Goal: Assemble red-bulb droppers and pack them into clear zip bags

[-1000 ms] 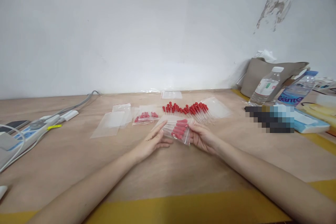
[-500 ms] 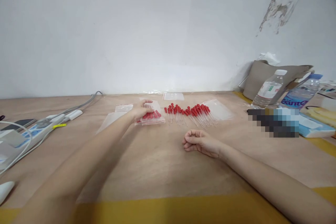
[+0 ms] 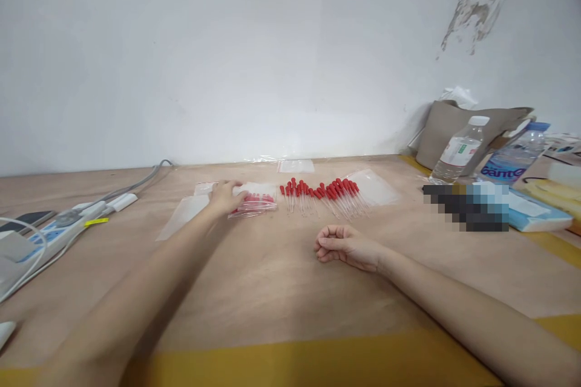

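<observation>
At the left edge of a stack of clear zip bags (image 3: 256,208) with red-bulbed droppers inside is my left hand (image 3: 226,196). Its thumb and fingers are apart, and the thumb touches or lies just over the stack. Loosely curled, my right hand (image 3: 342,245) rests on the brown table covering with nothing visible in it. Beyond it lie two loose groups of thin clear droppers with red bulbs, a left group (image 3: 298,193) and a right group (image 3: 340,196). Flat clear bags lie about: one on the right (image 3: 379,187), one at the back (image 3: 296,166) and one on the left (image 3: 181,214).
A power strip (image 3: 43,248) with cables and a phone (image 3: 27,221) lie at the left. On the right stand a clear bottle (image 3: 460,151), a blue-capped bottle (image 3: 512,157) and a grey-brown bag (image 3: 431,133), with a blue tissue pack (image 3: 531,211) before them. A white wall (image 3: 227,60) rises behind.
My left hand has drawn back leftward from above the bag stack to its left edge. The right hand stays in place. The view has shifted slightly.
</observation>
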The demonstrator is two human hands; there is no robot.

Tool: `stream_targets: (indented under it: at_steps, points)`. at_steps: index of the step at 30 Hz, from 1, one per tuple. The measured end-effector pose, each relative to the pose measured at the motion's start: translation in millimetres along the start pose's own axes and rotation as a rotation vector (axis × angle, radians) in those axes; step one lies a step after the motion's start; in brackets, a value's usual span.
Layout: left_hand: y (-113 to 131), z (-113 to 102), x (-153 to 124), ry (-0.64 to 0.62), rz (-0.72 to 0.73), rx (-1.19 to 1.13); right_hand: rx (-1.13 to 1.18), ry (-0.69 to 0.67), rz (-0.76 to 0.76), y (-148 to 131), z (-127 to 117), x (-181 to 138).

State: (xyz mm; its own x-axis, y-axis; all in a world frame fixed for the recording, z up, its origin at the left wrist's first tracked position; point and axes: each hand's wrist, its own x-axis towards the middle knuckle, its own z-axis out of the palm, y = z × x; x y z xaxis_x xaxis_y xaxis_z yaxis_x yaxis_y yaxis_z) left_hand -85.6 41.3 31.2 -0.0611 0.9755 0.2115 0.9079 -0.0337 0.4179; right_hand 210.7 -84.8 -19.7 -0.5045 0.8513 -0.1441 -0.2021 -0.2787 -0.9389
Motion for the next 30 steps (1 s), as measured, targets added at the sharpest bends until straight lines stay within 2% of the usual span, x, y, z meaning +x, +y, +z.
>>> stream_targets:
  at_steps: [2,4,7,11,13,15,22,25,28,30]
  points:
    - [-26,-4,-15,0.112,0.011,0.195,-0.04,0.025,-0.019,1,1,1]
    - [-54,-6,-28,0.134,-0.023,0.321,-0.159,0.07,-0.034,-1,2,3]
    - [-88,-6,-39,0.053,-0.079,0.418,-0.49,0.149,-0.078,-7,-1,12]
    - [-107,-3,-41,-0.01,-0.061,0.436,-1.04,0.318,-0.318,-27,-8,37]
    - [-109,-2,-40,-0.005,-0.024,0.438,-1.226,0.421,-0.37,-37,-9,54]
    - [-108,-3,-40,0.011,-0.004,0.428,-1.318,0.525,-0.333,-45,-9,74]
    - [-104,-10,-45,0.052,-0.048,0.361,-1.318,0.773,-0.202,-51,-11,137]
    - [-102,-13,-47,0.155,-0.069,0.289,-1.298,0.813,-0.153,-52,-12,150]
    - [-89,-16,-57,0.306,0.112,0.118,-1.269,0.831,-0.134,-52,-12,154]
    - [-70,-18,-70,0.28,0.337,0.026,-1.24,0.849,-0.137,-51,-13,154]
